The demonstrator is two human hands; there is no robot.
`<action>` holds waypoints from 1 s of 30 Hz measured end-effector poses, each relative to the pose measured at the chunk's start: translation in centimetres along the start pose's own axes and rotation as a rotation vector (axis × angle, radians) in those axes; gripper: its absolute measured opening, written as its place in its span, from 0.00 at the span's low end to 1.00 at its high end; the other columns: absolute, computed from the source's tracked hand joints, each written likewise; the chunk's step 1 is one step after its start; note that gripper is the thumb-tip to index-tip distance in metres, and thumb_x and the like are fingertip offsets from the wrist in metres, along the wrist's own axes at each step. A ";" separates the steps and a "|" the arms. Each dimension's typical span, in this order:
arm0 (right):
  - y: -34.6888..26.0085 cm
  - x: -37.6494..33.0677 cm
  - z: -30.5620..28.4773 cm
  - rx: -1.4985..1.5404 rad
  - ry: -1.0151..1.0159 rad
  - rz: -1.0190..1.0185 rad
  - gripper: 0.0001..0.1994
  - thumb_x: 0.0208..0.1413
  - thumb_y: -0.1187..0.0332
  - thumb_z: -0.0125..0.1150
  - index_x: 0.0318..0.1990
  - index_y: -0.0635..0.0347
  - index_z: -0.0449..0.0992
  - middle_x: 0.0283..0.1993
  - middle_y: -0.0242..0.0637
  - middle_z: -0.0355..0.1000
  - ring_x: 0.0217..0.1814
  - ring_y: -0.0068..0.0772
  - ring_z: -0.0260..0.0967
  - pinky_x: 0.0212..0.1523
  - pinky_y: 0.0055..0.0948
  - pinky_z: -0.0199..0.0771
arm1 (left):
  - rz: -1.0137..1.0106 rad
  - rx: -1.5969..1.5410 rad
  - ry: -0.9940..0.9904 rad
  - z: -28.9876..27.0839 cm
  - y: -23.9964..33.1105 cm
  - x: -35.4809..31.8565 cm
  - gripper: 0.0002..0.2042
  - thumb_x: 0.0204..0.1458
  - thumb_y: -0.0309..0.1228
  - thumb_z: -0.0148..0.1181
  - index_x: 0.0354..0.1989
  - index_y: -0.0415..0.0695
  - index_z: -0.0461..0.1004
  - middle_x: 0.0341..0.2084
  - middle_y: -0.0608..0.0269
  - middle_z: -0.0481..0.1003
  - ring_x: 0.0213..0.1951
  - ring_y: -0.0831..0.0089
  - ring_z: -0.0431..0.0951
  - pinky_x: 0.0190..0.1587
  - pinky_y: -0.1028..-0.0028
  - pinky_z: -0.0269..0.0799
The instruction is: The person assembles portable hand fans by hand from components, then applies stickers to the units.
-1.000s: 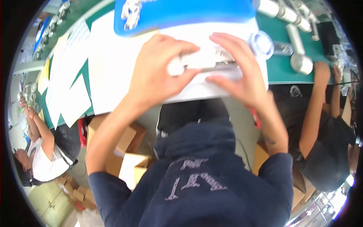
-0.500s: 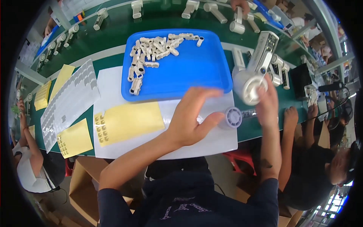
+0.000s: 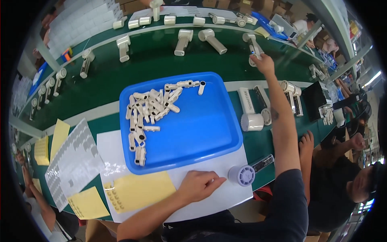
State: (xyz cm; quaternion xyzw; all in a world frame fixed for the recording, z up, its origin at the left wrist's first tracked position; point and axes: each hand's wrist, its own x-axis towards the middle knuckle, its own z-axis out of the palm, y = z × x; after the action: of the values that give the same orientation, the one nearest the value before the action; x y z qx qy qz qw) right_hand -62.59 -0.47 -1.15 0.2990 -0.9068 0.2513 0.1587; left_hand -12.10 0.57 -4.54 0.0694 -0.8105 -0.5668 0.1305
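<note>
Ideally, the bare right hand point(image 3: 263, 64) gripping the white, round-headed plastic device point(image 3: 252, 57) needed steadiness, the bare left hand point(image 3: 198, 186) being loosely closed.

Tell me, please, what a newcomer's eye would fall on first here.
Probably the big blue tray in the middle, with small white parts heaped toward its upper left. Next might come the right hand at a white fan on the green surface, and a lilac fan beside the left hand.
</note>
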 end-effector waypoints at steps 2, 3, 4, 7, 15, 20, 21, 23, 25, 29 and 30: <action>-0.4 0.6 1.5 -0.009 0.114 -0.032 0.35 0.45 0.41 0.66 0.49 0.65 0.77 0.49 0.57 0.73 0.55 0.57 0.68 0.56 0.41 0.70 | 0.005 -0.009 -0.008 -0.3 0.1 0.3 0.10 0.53 0.34 0.62 0.25 0.42 0.78 0.14 0.57 0.71 0.16 0.62 0.71 0.21 0.69 0.66; -1.6 0.2 1.8 0.078 0.098 -0.032 0.33 0.48 0.44 0.65 0.53 0.63 0.74 0.56 0.57 0.68 0.58 0.59 0.65 0.58 0.41 0.68 | 0.016 -0.013 0.008 -0.3 0.0 0.2 0.10 0.53 0.34 0.63 0.25 0.42 0.78 0.14 0.57 0.72 0.16 0.62 0.71 0.21 0.69 0.66; -2.4 -0.4 1.6 0.075 0.090 -0.030 0.33 0.48 0.44 0.65 0.53 0.63 0.74 0.56 0.57 0.68 0.58 0.59 0.65 0.58 0.41 0.68 | 0.030 -0.018 0.022 -0.3 -0.1 0.0 0.10 0.53 0.34 0.63 0.25 0.42 0.78 0.15 0.57 0.72 0.16 0.62 0.71 0.21 0.69 0.67; -3.4 -2.7 -2.8 -0.138 -0.111 -0.290 0.28 0.52 0.46 0.62 0.52 0.60 0.74 0.55 0.55 0.69 0.53 0.56 0.70 0.55 0.42 0.71 | 0.035 0.027 0.044 -0.3 0.1 0.1 0.10 0.53 0.34 0.62 0.25 0.41 0.78 0.14 0.57 0.72 0.16 0.62 0.72 0.21 0.69 0.66; -0.9 -13.3 -10.8 -0.180 -0.547 -0.113 0.41 0.44 0.56 0.71 0.65 0.58 0.60 0.53 0.58 0.71 0.56 0.54 0.70 0.56 0.42 0.70 | 0.101 0.171 0.019 0.5 0.3 0.2 0.12 0.54 0.36 0.63 0.25 0.40 0.78 0.13 0.57 0.72 0.15 0.65 0.71 0.21 0.71 0.65; -5.9 -16.5 -15.6 0.058 -0.178 -0.249 0.46 0.40 0.65 0.72 0.69 0.48 0.54 0.47 0.53 0.71 0.50 0.50 0.71 0.50 0.40 0.73 | 0.120 0.091 0.262 0.2 1.1 -0.8 0.08 0.48 0.31 0.70 0.28 0.40 0.79 0.19 0.61 0.76 0.20 0.73 0.74 0.23 0.77 0.67; -8.0 -17.4 -17.5 0.174 -0.134 -0.282 0.46 0.39 0.68 0.73 0.69 0.46 0.55 0.47 0.51 0.70 0.48 0.45 0.72 0.47 0.35 0.74 | 0.192 0.119 0.387 -0.4 1.6 -0.9 0.12 0.45 0.32 0.72 0.34 0.40 0.78 0.28 0.59 0.77 0.28 0.70 0.76 0.29 0.76 0.69; -10.3 -19.2 -20.2 0.474 -0.125 -0.323 0.40 0.41 0.71 0.74 0.64 0.53 0.60 0.45 0.43 0.71 0.43 0.31 0.73 0.41 0.29 0.76 | 0.338 0.222 0.532 -1.6 4.2 -0.7 0.26 0.41 0.31 0.75 0.49 0.42 0.71 0.46 0.56 0.72 0.44 0.66 0.75 0.41 0.73 0.70; -12.7 -21.4 -22.1 0.714 -0.175 -0.255 0.39 0.41 0.67 0.76 0.61 0.58 0.60 0.43 0.41 0.72 0.41 0.28 0.74 0.38 0.27 0.77 | 0.399 0.330 0.566 -3.1 7.0 -0.5 0.34 0.39 0.31 0.76 0.57 0.43 0.66 0.55 0.56 0.67 0.51 0.64 0.72 0.48 0.71 0.70; -17.5 -26.4 -21.7 1.158 -0.411 -0.154 0.37 0.42 0.66 0.78 0.57 0.63 0.59 0.41 0.41 0.73 0.37 0.28 0.75 0.34 0.25 0.78 | 0.414 0.204 0.566 -3.3 8.8 -1.4 0.40 0.36 0.32 0.78 0.60 0.42 0.62 0.56 0.54 0.65 0.57 0.62 0.68 0.55 0.66 0.67; -18.5 -27.4 -21.0 1.221 -0.522 -0.135 0.36 0.44 0.64 0.77 0.56 0.63 0.59 0.41 0.41 0.73 0.36 0.28 0.76 0.34 0.25 0.78 | 0.438 0.170 0.570 -3.4 8.6 -1.9 0.41 0.36 0.34 0.78 0.60 0.42 0.61 0.54 0.51 0.68 0.56 0.61 0.69 0.55 0.65 0.67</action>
State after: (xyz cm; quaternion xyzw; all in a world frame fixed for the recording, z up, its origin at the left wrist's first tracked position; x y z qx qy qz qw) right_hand -27.05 10.94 10.78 0.4421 -0.5898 0.6285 -0.2482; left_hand -9.01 0.97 4.39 0.0601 -0.7816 -0.4138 0.4629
